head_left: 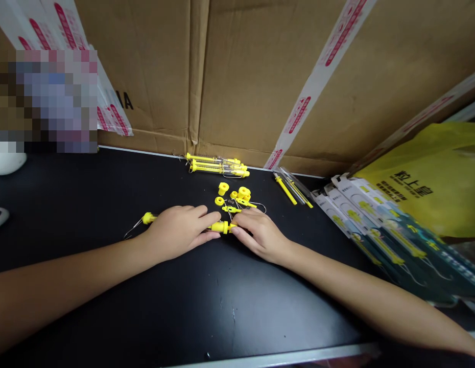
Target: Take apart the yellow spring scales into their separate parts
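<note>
Over the smooth black surface (184, 312), the left hand (180, 230) has its grip clamped around the middle of a slender yellow plastic rod with wire hooks (216, 227), hooked end jutting left; the right hand (260, 232) pinches its right end.

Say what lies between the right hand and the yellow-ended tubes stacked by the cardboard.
In the head view, loose yellow and metal parts lie between the right hand and the tubes.

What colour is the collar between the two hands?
The collar is yellow; it shows best in the head view.
</note>
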Available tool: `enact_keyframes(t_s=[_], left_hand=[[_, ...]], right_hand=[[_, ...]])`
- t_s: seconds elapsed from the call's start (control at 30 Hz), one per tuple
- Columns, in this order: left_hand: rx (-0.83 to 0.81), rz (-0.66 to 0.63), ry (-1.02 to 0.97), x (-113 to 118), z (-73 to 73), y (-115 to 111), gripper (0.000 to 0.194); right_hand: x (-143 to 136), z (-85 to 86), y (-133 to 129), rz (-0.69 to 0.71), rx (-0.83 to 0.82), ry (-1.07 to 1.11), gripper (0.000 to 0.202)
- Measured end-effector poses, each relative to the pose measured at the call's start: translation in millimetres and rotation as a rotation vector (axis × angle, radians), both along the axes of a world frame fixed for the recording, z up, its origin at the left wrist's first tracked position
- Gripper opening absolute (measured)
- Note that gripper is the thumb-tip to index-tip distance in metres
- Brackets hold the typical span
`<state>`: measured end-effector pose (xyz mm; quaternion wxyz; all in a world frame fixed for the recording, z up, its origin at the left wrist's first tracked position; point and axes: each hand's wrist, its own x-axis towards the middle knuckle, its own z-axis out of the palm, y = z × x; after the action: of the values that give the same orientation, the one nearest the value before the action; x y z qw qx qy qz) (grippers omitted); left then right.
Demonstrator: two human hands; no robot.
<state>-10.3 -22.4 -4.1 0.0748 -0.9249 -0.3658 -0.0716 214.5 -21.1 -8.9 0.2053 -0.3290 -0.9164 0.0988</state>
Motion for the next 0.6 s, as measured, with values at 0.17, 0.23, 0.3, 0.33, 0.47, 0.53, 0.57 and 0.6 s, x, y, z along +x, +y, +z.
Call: enact_keyframes(t_s=[0.17,0.23,0.3,0.33,0.47,0.53,0.57,0.6], left_hand=[[-0.001,0.009,-0.009,-0.3,0.3,-1.1,0.031],[-0.003,0.009,-0.009,-0.4,0.2,-1.3,0.032],[-0.003,0.005,-0.006,-0.5,-0.1,-1.0,0.032],[-0.002,0.004,-0.004,-0.5,-0.3,-0.6,0.032],[-0.002,0.000,0.000,0.0,-0.1,0.6,0.031],[-0.001,-0.002,0.000,0.0,0.2,0.7,0.030],[0.000,-0.003,-0.001,0.0,0.3,0.7,0.030],[0.000,-0.002,-0.002,-0.1,0.3,0.6,0.030]], right_hand=[[0.9,-3.1,-1.3,-0.009,0.003,0.049,0.017],[0.4,-3.7,-2.2,-0.017,0.008,0.070,0.016],[-0.2,-3.4,-2.9,-0.030,0.006,0.083,0.017],[-0.4,-2.9,-3.1,-0.038,0.004,0.087,0.018],[-0.1,-0.6,-2.3,-0.033,-0.002,0.069,0.018],[0.2,-0.1,-1.2,-0.012,0.007,0.031,0.023],[0.3,-0.1,-0.7,-0.004,0.010,0.015,0.026],[0.3,-0.4,-0.3,0.001,0.009,0.007,0.027]])
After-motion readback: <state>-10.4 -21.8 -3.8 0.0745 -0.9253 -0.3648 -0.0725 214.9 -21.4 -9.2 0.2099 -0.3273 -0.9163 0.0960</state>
